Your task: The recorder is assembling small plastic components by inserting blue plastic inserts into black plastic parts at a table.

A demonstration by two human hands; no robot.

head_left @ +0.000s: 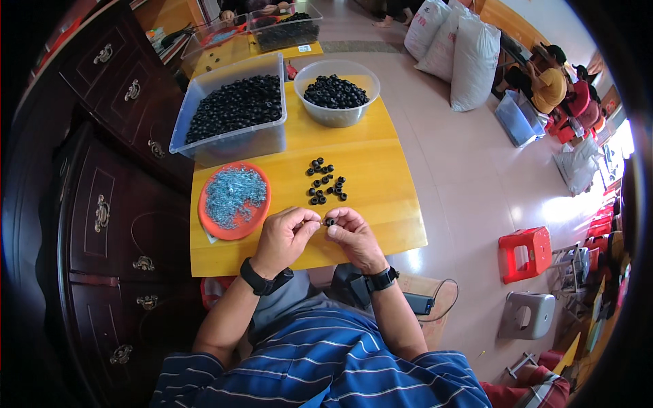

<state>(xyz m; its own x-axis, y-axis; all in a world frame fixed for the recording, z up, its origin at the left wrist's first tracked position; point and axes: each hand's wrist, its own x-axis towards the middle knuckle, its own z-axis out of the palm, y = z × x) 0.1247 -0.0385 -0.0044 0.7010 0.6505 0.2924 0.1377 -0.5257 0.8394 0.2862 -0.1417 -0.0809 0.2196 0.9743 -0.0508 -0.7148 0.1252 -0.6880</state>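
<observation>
Close together over the near edge of the yellow table (367,156), my two hands are both in a pinch. Between the thumb and fingers of my right hand (357,239) is a small round black part (330,222) with a hole. My left hand (284,234) has its fingertips pressed together right beside that part; what they hold is too small to make out. Just beyond my hands lie several loose black parts (325,180) of the same kind. An orange-red plate (235,234) heaped with small silvery metal pieces (235,194) sits to the left of my left hand.
A clear bin (269,139) and a round translucent bowl (340,117), both holding black parts, stand at the table's far side. Dark wooden drawers (95,217) flank the left. White sacks (473,64), a red stool (525,253) and a grey stool (527,315) are on the right.
</observation>
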